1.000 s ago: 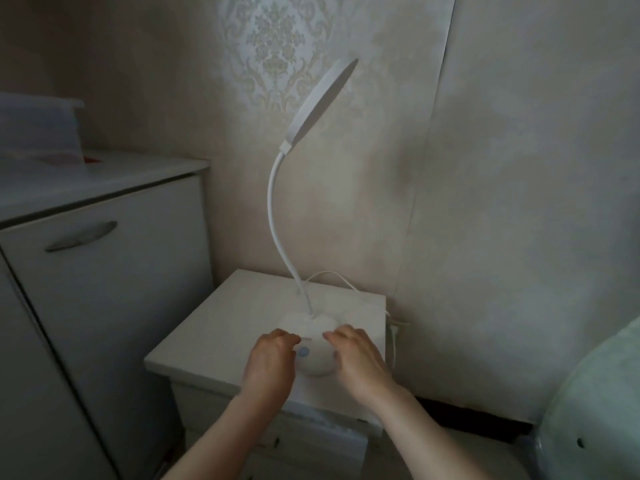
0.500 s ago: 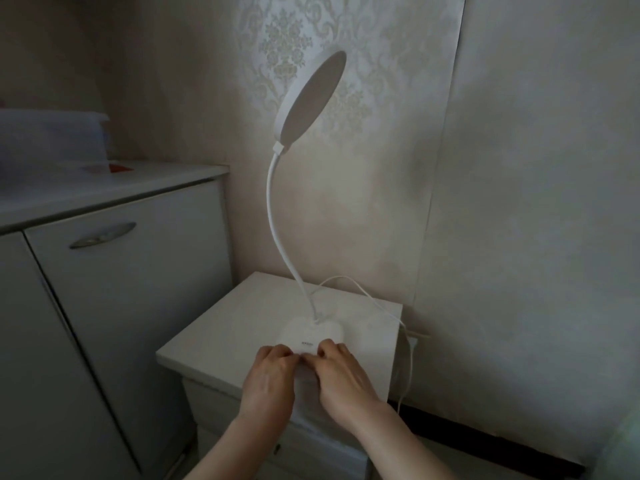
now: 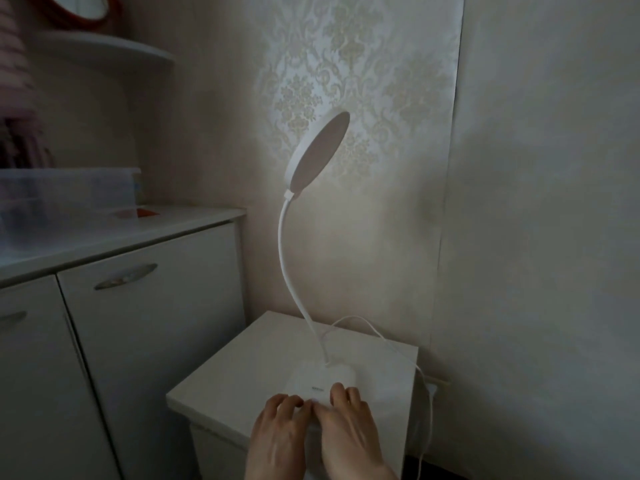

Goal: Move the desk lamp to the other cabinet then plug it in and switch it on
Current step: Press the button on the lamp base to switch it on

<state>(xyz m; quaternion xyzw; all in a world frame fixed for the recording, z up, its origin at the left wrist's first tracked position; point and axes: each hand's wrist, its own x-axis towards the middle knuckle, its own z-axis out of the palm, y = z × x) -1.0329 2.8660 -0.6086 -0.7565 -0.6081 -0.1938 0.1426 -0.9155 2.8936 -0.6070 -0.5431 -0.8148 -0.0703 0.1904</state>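
Observation:
The white desk lamp [image 3: 317, 152] stands on the small white cabinet [image 3: 242, 372], its round head tilted toward the wallpaper, which glows around it. Its flat base [image 3: 329, 375] sits near the cabinet's front right. My left hand [image 3: 277, 434] and my right hand [image 3: 349, 431] lie side by side on the base's front edge, fingertips meeting on top and not clasped around it. The white cable [image 3: 429, 414] loops behind the base, drops over the cabinet's right side and passes a wall socket [image 3: 434, 386].
A taller white cabinet [image 3: 156, 323] with curved metal handles stands to the left, with a clear plastic box [image 3: 65, 199] on its top. Above it are a corner shelf [image 3: 104, 50] and a red-rimmed mirror [image 3: 86, 12]. The walls close in behind and to the right.
My hands moved from the sides of the base to its front top, fingertips together. The wall near the lamp head now glows while the room looks darker. The view tilted upward.

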